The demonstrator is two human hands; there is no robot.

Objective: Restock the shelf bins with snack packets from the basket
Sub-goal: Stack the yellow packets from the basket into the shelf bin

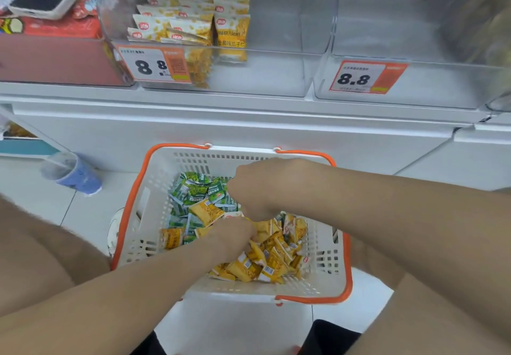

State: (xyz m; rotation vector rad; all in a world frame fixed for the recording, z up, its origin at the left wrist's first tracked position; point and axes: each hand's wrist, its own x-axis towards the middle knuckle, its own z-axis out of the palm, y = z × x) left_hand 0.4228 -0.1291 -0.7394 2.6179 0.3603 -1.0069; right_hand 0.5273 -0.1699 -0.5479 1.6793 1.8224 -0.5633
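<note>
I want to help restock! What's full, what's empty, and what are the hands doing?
basket: on floor, holding green packets and yellow packets
left bin: partly filled
right bin: no packets seen
left hand: down among packets, grip hidden
right hand: curled over packets, grip hidden

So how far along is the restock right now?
Done: the middle bin already holds stacked yellow packets on its left side. In hand: left hand and right hand are both down in the basket; what they hold is hidden. Left: green packets and loose yellow packets lie in the basket, and the right bin looks empty.
</note>
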